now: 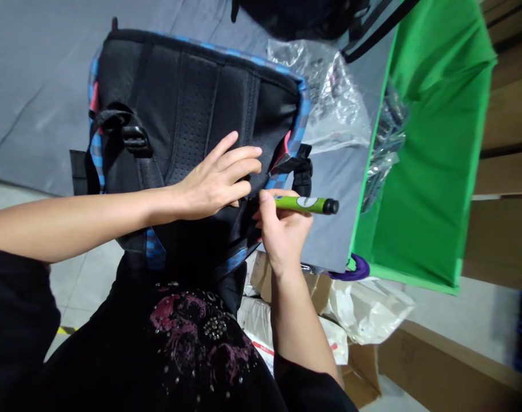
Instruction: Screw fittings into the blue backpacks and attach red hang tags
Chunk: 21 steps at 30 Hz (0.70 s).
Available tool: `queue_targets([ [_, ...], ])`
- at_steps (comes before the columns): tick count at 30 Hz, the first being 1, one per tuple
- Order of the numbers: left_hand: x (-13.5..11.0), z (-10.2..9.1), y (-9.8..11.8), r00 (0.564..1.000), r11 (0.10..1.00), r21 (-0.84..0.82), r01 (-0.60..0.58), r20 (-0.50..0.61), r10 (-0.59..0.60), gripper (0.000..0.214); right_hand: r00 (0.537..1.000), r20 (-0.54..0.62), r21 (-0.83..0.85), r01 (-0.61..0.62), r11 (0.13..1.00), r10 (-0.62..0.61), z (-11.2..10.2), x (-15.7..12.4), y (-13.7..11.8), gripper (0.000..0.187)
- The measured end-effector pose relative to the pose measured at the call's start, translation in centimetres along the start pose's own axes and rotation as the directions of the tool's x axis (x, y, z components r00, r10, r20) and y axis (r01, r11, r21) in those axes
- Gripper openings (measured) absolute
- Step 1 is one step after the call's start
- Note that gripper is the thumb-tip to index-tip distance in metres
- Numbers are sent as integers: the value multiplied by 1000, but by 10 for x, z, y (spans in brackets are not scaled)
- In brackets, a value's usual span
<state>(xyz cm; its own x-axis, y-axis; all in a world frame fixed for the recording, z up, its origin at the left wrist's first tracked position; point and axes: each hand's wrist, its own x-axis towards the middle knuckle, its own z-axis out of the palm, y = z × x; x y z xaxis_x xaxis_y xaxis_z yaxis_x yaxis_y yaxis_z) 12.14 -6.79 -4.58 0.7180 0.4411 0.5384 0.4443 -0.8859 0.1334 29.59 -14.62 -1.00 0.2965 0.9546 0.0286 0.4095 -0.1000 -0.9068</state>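
Observation:
A black backpack (192,97) with blue checkered trim lies back-side up on a grey table (38,74), its lower end against my body. My left hand (216,180) rests flat on the backpack's padded back, fingers stretched toward its right edge. My right hand (282,229) is closed around a green marker (306,204) with a black cap, held level at the backpack's right edge, beside a black strap buckle (303,171).
A green fabric bag (432,160) stands open at the right. Crumpled clear plastic bags (329,91) lie behind the backpack. Another black bag (304,17) sits at the far edge. Cardboard boxes (437,366) and white plastic wrapping (368,309) sit below the table's edge.

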Motion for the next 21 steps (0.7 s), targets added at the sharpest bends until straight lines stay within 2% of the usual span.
queue_targets([
  [2, 0, -1, 1, 1000, 1000, 24, -15, -24, 16, 17, 999, 35, 10, -32, 999, 32, -10, 1, 0, 22],
  [7, -2, -2, 2, 993, 997, 51, -52, -108, 57, 14, 969, 229, -49, -79, 996, 88, -25, 3, -4, 22],
  [12, -2, 1, 2, 994, 999, 19, -36, -105, 38, 12, 967, 255, -155, 22, 988, 18, -24, 6, -6, 20],
  [18, -1, 0, 2, 999, 997, -82, -9, -38, 5, 11, 962, 268, -161, -15, 987, 58, -23, 9, -9, 20],
  [21, -1, 0, 2, 1000, 995, -102, 3, -20, -5, 13, 963, 246, -141, -73, 987, 106, -22, 9, -10, 21],
])
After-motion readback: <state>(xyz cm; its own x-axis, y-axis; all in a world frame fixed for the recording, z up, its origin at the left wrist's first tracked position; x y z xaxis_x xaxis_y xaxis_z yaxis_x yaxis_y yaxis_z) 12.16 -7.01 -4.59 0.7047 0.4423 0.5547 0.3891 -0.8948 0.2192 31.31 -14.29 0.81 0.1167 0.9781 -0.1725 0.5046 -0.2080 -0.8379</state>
